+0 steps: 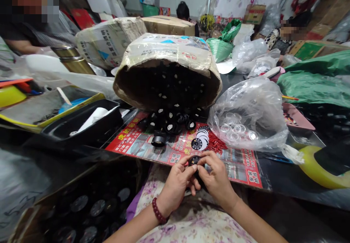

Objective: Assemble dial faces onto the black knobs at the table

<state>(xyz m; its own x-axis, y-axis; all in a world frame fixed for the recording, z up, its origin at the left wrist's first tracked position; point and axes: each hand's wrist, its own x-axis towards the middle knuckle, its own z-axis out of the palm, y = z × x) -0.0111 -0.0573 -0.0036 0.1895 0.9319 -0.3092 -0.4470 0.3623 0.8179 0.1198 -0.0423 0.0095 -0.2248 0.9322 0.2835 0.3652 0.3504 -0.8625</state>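
Over the front edge of the red printed sheet (153, 157), my left hand (176, 184) and my right hand (217, 179) pinch a small black dial case (194, 160) together. Its round face carries light marks and looks like a compass dial. Just beyond my fingers lies a fanned stack of round dial cards (201, 140), the front one black with markings. A heap of thin red pieces (217, 143) sits beside the cards. One black round case (158, 140) rests apart, in front of a pile of similar black cases (172, 122).
A big sack (166, 50) lies mouth toward me, spilling black cases. To the right, a clear plastic bag (246, 101) holds transparent rings, near a yellow tape roll (322, 170). At left are a black tray (82, 126) and, lower, a box of finished-looking dials (97, 207). Other people sit beyond.
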